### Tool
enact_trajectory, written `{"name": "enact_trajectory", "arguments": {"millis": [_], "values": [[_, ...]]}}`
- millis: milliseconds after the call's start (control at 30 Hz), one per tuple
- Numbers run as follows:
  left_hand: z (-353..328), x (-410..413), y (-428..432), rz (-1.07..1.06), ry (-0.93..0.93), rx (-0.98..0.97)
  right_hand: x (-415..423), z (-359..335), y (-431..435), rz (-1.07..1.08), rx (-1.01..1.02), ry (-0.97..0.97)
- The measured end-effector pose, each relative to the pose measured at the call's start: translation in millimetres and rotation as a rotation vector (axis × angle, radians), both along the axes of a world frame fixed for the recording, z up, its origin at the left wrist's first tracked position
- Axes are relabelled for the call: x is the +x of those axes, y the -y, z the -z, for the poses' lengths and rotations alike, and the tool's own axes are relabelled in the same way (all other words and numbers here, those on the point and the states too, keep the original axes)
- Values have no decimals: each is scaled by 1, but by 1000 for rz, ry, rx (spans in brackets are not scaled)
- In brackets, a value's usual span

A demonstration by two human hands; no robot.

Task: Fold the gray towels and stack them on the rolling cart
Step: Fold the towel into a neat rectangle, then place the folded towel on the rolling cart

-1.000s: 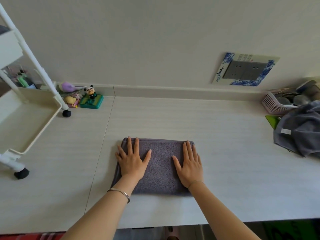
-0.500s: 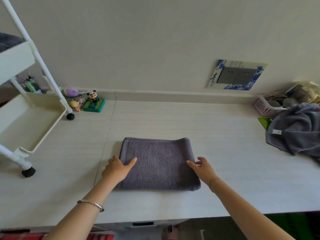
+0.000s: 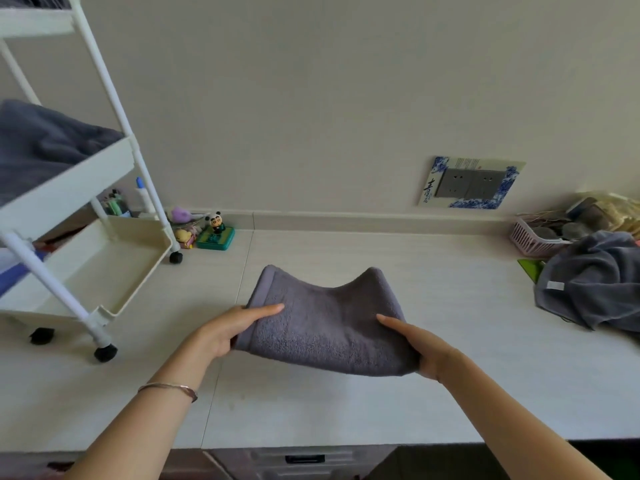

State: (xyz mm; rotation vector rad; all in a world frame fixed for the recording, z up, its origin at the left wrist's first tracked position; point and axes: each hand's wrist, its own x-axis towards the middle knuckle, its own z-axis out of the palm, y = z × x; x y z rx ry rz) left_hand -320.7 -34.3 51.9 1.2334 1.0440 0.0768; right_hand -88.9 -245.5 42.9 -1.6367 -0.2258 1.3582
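Head view. A folded gray towel (image 3: 325, 323) was held just above the middle of the bench (image 3: 346, 410), gripped at its two near corners and sagging slightly between them, its far edge raised at both ends. The left hand (image 3: 225, 327) was closed on the towel's left edge, thumb laid across the top and fingers hidden beneath. The right hand (image 3: 422, 348) was closed on the right edge in the same manner, thumb on top. A thin bracelet (image 3: 169, 388) was worn on the left wrist.

At the left, a white rolling cart (image 3: 114, 265) stood on its black casters on the bench. Its middle shelf carried gray towels (image 3: 41, 147), while the lowest tray was seen bare. Behind the cart, against the wall, a panda figurine (image 3: 216, 223) on a green base was set among other small toys.

At the far right of the bench, well apart from the hands, an unfolded gray towel (image 3: 595, 289) lay crumpled just in front of a pink basket (image 3: 530, 240). A socket plate (image 3: 471, 183) with a blue-patterned surround was fixed to the wall above.
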Motion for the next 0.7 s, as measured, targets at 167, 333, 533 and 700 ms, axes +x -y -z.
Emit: {"name": "enact_trajectory", "arguments": {"millis": [167,333,533,700], "values": [[-68,-28,-10,-73,161,60,-9,-66,-29,-29,188,78],[-130,-69,-21,-189,250,186,-20,-126,-79,-139,317,116],[-181,-109,-30,-436,337,344,-32,-178,-157,-311,446,141],[-205,-130,-37,-675,424,395,-47,-208,-228,-497,521,193]]}}
